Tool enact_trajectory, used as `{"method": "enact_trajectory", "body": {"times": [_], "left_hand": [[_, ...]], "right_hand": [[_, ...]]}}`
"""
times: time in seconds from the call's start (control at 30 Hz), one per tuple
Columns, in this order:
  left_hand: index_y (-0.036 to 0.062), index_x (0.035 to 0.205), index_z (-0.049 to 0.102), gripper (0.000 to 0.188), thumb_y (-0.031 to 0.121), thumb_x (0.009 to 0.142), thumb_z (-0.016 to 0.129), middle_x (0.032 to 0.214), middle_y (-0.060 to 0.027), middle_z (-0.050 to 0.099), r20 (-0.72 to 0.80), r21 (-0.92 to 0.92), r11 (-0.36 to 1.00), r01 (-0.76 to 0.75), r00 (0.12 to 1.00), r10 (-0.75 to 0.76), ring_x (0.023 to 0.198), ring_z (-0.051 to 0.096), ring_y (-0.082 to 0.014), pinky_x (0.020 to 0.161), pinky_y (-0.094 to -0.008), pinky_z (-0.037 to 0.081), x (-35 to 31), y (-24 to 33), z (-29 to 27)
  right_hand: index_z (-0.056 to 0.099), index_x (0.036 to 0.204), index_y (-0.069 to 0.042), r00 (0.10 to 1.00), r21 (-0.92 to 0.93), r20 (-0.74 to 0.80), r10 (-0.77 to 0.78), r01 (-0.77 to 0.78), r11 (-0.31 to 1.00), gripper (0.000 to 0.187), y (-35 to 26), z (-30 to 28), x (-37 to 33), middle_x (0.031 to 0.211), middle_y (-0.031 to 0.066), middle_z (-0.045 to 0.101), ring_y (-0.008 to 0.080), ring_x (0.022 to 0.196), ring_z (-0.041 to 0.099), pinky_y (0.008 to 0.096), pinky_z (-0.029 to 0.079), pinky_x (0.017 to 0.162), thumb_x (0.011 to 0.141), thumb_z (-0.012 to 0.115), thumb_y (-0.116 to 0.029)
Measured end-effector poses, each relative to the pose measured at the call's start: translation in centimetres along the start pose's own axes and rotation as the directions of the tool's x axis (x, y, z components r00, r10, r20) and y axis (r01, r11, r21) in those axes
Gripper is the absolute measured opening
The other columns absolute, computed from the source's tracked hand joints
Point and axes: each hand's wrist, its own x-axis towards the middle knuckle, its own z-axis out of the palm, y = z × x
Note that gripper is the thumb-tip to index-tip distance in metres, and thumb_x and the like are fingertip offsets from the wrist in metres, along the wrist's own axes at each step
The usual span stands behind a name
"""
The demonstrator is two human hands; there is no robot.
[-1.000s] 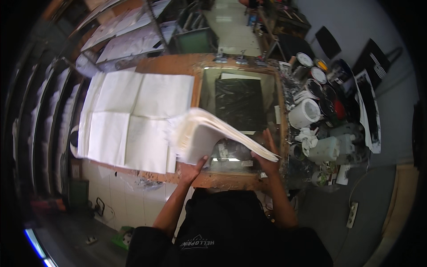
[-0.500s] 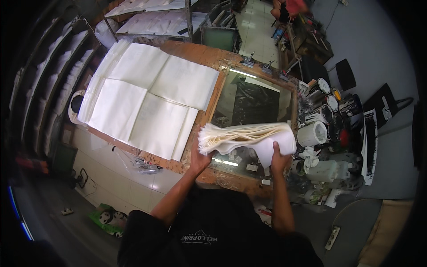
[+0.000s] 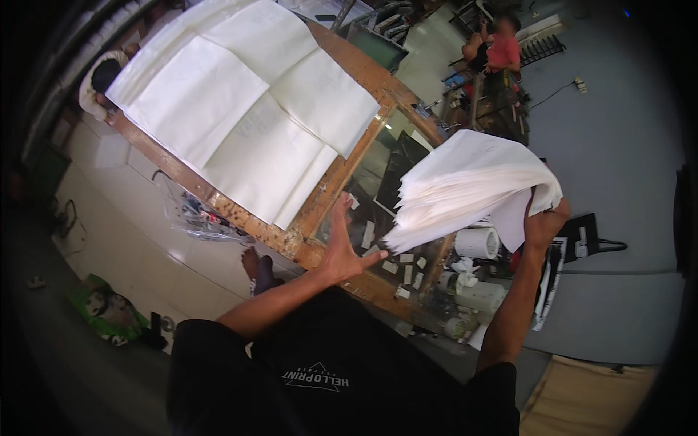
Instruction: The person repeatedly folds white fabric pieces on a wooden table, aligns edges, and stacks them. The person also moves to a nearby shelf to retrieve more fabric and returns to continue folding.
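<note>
My right hand (image 3: 544,221) grips one end of a thick stack of white paper sheets (image 3: 469,185) and holds it raised above the right side of the wooden table (image 3: 309,243); the free end fans and droops to the left. My left hand (image 3: 343,251) is off the stack, fingers spread, hovering over the table's front rim by the glass panel (image 3: 385,171). Several large white sheets (image 3: 247,109) lie spread flat over the left part of the table.
White rolls and containers (image 3: 476,243) crowd the table's right end. A person in a red top (image 3: 502,51) stands far back by a bench. Another person (image 3: 102,76) is at the table's far left. A green bag (image 3: 105,312) lies on the tiled floor.
The stack was held in both hands low over the glass; now my left hand has let go and my right hand has lifted it up and to the right.
</note>
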Motion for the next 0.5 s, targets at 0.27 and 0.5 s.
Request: {"method": "enact_trajectory", "body": {"times": [0.27,0.5], "left_hand": [[-0.0016,0.151,0.03,0.102,0.043,0.077,0.086,0.144,-0.0255,0.042,0.152,0.212,0.791,-0.573,0.819,0.553,0.132,0.039,-0.0397,0.108,-0.0545,0.031,3.6,7.6,3.6],[-0.0006,0.15,0.029,0.098,0.029,0.076,0.087,0.146,-0.0277,0.037,-0.028,0.242,0.844,-0.479,0.866,0.499,0.123,0.043,-0.0393,0.097,-0.0517,0.033,5.3,9.2,3.4]], "right_hand": [[0.073,0.102,0.005,0.996,-0.183,-0.088,-0.009,-0.008,0.983,0.017,-3.6,-4.1,5.5,0.086,0.0069,0.075,0.0094,0.083,0.065,0.0282,0.051,0.075,0.095,0.068,-0.009],[0.075,0.103,0.004,0.993,-0.182,-0.118,0.012,-0.033,0.983,0.022,-6.2,-4.9,5.0,0.087,0.0067,0.075,0.0098,0.084,0.066,0.0293,0.051,0.077,0.095,0.073,-0.016]]}}
